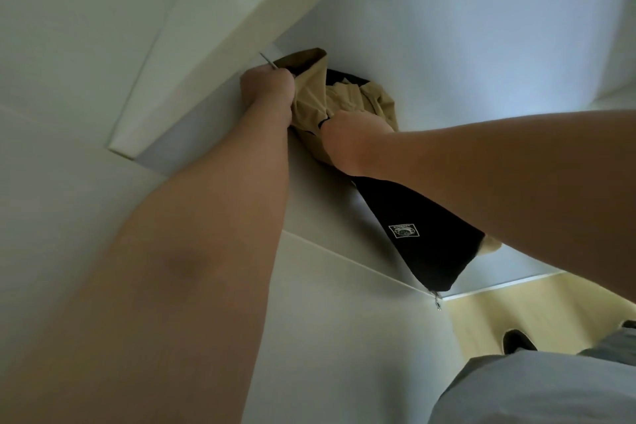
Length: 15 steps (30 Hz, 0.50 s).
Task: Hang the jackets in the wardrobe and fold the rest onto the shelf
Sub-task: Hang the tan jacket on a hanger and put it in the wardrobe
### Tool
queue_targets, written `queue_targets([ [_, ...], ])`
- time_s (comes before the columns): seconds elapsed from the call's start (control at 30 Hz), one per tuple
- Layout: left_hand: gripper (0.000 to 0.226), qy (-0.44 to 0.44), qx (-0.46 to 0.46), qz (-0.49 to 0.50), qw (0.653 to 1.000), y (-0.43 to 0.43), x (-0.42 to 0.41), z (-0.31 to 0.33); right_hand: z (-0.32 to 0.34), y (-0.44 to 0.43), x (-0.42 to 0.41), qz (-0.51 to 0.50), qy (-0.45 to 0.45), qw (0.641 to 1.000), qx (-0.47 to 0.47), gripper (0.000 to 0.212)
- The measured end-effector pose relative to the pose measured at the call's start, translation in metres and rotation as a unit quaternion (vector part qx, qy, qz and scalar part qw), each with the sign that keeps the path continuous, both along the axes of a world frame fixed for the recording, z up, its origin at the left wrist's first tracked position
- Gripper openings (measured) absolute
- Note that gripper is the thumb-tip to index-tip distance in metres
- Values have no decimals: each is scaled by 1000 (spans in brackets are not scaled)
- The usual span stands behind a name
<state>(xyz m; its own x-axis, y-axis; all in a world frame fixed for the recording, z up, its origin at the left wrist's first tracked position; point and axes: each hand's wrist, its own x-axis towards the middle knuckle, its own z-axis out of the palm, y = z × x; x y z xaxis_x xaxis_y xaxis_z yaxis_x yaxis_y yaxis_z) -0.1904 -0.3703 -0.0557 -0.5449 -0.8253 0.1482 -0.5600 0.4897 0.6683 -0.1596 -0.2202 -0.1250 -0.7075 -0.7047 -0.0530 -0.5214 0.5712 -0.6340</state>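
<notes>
Head view, tilted, looking into a white panelled wardrobe (pixel 344 303).

- Tan and black fabric jacket (pixel 344 96): held up against the white inner wall, far centre of the scene. The tan collar and the bunched tan upper part are at the far end. A black panel trails toward the near right and carries a small white square patch (pixel 403 230).
- A small metal zipper pull (pixel 437 301) dangles from the black panel's near tip.
- Left hand (pixel 266 88): its bare forearm comes in from the near left. The hand is closed in a fist at the collar, and a thin grey metal wire hanger (pixel 266 58) sticks out of the top of the fist. What the hanger's far end meets cannot be told.
- Right hand (pixel 351 141): its bare forearm comes in from the right. The fingers are curled into the bunched tan cloth just right of the left hand, gripping the jacket. The fingertips are buried in the folds.
- Near right corner: grey clothing (pixel 533 389) on the person. Beyond it are a pale yellow floor (pixel 481 320) and a dark shoe (pixel 516 341).
</notes>
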Motion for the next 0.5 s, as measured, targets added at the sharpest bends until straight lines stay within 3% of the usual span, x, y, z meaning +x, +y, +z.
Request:
queue_targets([
  [0.07, 31, -28, -33, -13, 999, 2, 5, -10, -4, -3, -1, 24, -47, 997, 53, 35],
  [0.33, 36, -120, -147, -10, 982, -9, 20, -14, 9, -10, 25, 61, 51, 996, 39, 21],
  [0.5, 32, -129, -164, 26, 978, -11, 23, -16, 15, -19, 30, 98, -22, 994, 41, 33],
])
